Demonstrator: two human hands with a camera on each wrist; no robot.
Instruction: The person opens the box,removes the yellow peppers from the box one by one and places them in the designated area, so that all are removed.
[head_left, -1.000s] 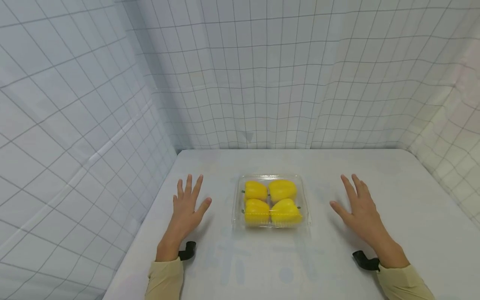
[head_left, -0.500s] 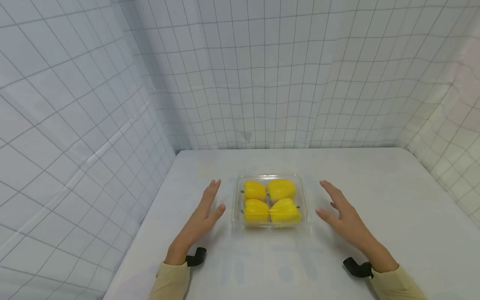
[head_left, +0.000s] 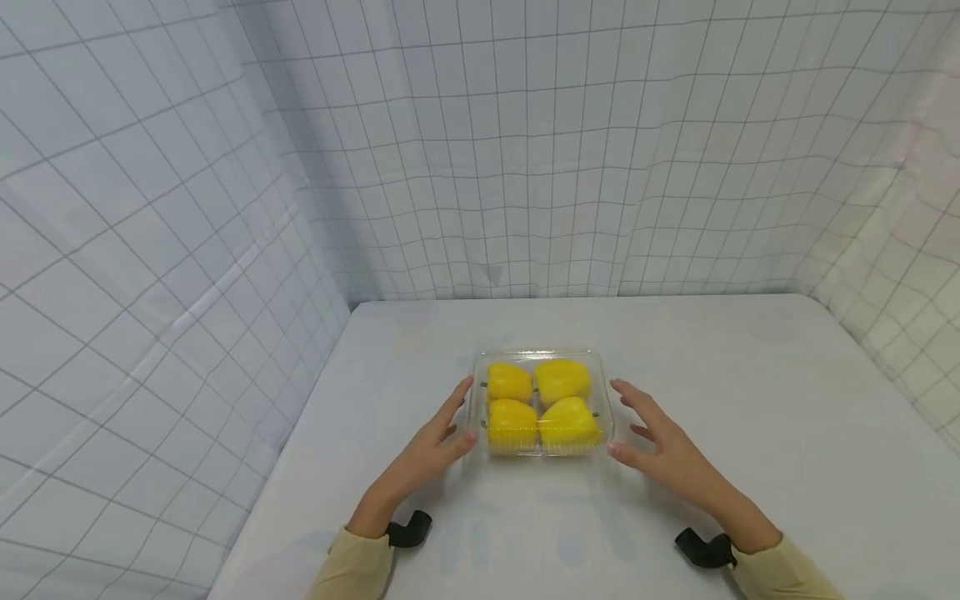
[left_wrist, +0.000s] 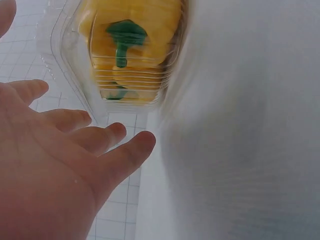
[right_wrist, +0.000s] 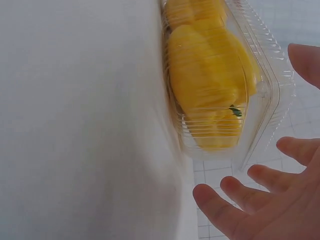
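A clear plastic clamshell box [head_left: 543,357] stands on the white table, closed, with several yellow bell peppers [head_left: 564,381] inside. Green stems [left_wrist: 125,40] show through its side in the left wrist view. My left hand [head_left: 426,454] is at the box's left side, fingers extended and thumb apart, holding nothing. On the opposite side my right hand [head_left: 671,454] faces the box with fingers spread and slightly bent. Both wrist views show a gap between fingers and box, though in the head view the left fingertips come very near its edge.
The white table [head_left: 720,358] has rounded far corners. White grid-patterned curtains [head_left: 487,150] hang behind it and on both sides. A black wrist mount [head_left: 409,530] sits on the left wrist and another black mount [head_left: 705,548] on the right.
Both hands have moved inward from wide apart to the two sides of the box, turning their palms toward it. The box and peppers have stayed put.
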